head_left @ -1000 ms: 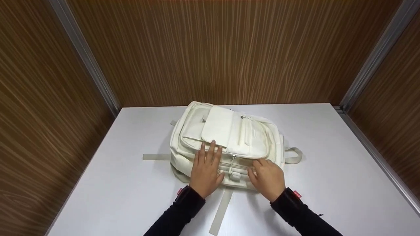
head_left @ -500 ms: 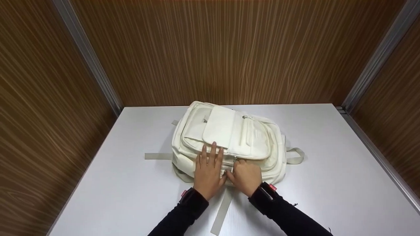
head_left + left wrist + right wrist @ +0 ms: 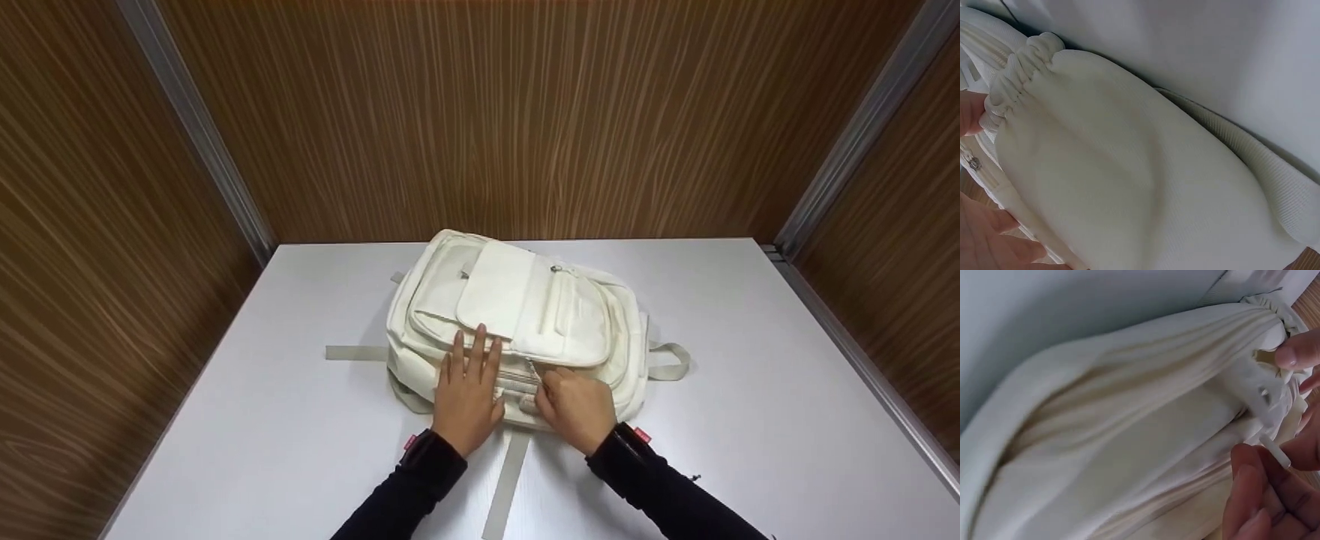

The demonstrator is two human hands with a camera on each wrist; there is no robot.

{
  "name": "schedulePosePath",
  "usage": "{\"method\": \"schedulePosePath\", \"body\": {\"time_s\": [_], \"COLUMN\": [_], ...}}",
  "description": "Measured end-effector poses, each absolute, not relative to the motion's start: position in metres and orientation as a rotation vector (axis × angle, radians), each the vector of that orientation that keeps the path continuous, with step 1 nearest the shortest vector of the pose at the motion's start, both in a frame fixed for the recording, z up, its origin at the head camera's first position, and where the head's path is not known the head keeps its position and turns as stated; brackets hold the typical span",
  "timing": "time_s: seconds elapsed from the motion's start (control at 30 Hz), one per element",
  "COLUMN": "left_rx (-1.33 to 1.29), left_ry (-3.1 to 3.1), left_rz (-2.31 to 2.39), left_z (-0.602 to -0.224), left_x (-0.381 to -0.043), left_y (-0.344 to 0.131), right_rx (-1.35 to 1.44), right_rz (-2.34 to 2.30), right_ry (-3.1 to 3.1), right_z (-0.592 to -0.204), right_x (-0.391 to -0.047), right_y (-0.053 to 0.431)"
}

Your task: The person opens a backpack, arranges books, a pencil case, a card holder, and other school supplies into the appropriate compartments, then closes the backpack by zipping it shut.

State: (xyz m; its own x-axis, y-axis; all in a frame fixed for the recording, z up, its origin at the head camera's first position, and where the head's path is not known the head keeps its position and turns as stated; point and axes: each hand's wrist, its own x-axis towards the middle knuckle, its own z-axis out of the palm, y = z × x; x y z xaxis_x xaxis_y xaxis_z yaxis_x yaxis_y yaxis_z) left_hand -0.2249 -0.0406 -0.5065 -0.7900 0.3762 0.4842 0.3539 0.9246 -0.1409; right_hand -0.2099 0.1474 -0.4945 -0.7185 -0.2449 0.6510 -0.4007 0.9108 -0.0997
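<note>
A cream backpack (image 3: 574, 307) lies on its back on the white table, its front flap and pockets facing up. My left hand (image 3: 469, 394) rests on its near side with fingers straight, the tips just below the flap. In the left wrist view, a gathered side pocket (image 3: 1089, 135) bulges beside that hand's thumb (image 3: 970, 112). Close to the right of it, my right hand (image 3: 579, 405) has its fingers curled at the side zipper. The right wrist view shows the right fingers (image 3: 1247, 484) pinching a small white zipper pull (image 3: 1275, 450).
One light strap (image 3: 506, 484) runs from the bag towards the table's front, another strap (image 3: 356, 352) lies to the left. A looped strap (image 3: 671, 362) sticks out at the right. Wood-grain panels (image 3: 517, 120) stand behind and at both sides of the table (image 3: 750, 420).
My right hand first moved left along the bag's near side, up to my left hand, then slightly back right. My left hand has stayed in place on the bag.
</note>
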Motion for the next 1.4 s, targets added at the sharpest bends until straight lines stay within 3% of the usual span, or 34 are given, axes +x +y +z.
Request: {"method": "schedulePosePath", "body": {"time_s": [1.1,1.27,1.4], "left_rx": [-0.399,-0.394,-0.573], "left_ry": [-2.628,-2.635,-2.584], "left_rz": [-0.269,-0.220,-0.160], "left_z": [-0.505,-0.496,-0.487], "left_x": [-0.254,-0.244,-0.226], "left_y": [-0.081,-0.070,-0.047], "right_rx": [0.448,0.499,0.558], "right_rz": [0.422,0.453,0.499], "right_ry": [-2.529,-2.494,-2.470], "right_z": [-0.494,-0.497,-0.498], "right_x": [-0.195,-0.193,-0.191], "right_y": [0.199,0.201,0.198]}}
